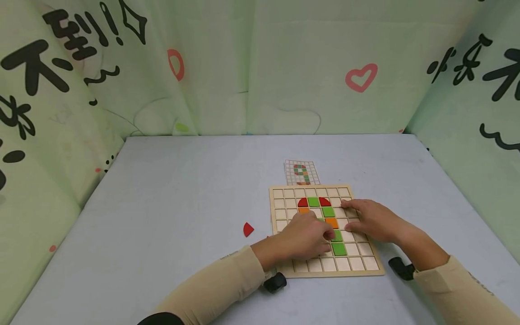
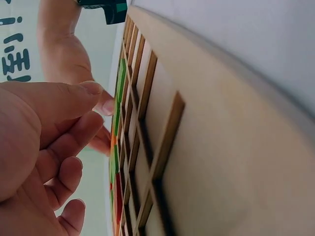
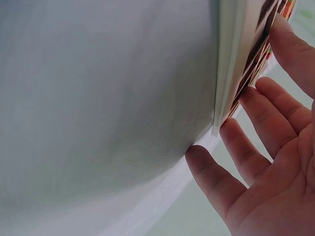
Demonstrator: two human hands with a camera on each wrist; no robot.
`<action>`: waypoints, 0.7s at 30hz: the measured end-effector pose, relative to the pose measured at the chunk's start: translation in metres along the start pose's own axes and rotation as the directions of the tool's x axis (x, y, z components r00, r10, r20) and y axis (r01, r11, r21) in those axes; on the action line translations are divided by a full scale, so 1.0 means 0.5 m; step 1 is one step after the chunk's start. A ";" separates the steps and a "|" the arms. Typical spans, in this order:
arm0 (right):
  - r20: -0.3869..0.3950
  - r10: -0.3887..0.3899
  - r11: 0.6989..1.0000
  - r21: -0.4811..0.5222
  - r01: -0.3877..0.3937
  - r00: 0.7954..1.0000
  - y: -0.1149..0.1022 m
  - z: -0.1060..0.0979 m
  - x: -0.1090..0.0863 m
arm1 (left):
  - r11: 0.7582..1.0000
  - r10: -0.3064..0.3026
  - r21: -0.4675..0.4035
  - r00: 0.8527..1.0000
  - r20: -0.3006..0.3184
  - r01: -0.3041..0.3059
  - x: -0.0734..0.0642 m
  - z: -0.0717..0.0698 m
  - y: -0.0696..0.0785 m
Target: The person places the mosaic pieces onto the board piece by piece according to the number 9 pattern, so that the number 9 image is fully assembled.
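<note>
A wooden grid board (image 1: 325, 274) lies on the table. Green squares (image 1: 339, 249), orange squares (image 1: 331, 223) and red quarter-circle pieces (image 1: 302, 202) fill some cells. My left hand (image 1: 304, 237) hovers over the middle of the board and covers several cells. In the left wrist view its fingers (image 2: 69, 172) are loosely bent, and no piece shows between them and the thumb. My right hand (image 1: 375, 219) rests at the board's right side, thumb over the grid. Spread, nearly straight fingers (image 3: 246, 147) touch the board edge and table in the right wrist view.
Behind the board lies a printed pattern card (image 1: 300, 168), its near end hidden. One loose red quarter-circle piece (image 1: 248, 229) is left of the board; a sliver of another red piece (image 1: 268, 236) shows by my left wrist. Printed green curtains (image 1: 325, 67) enclose the white table (image 1: 183, 203).
</note>
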State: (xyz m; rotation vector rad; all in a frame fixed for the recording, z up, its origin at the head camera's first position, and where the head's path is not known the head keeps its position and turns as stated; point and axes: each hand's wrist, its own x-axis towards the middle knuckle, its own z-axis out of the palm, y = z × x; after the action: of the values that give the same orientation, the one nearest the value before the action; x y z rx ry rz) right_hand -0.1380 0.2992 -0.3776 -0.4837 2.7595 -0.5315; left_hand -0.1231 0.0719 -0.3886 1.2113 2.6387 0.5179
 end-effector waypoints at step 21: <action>0.015 0.021 1.000 -0.007 -0.021 1.000 -0.002 0.001 0.000 | 0.994 -0.073 -0.085 0.997 -0.023 0.071 -0.061 -0.038 -0.046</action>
State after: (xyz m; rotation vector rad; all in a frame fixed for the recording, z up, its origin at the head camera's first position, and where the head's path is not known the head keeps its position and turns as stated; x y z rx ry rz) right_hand -0.1373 0.2984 -0.3778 -0.4583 2.7497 -0.5111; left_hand -0.1254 0.0305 -0.3791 1.0876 2.6423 0.6293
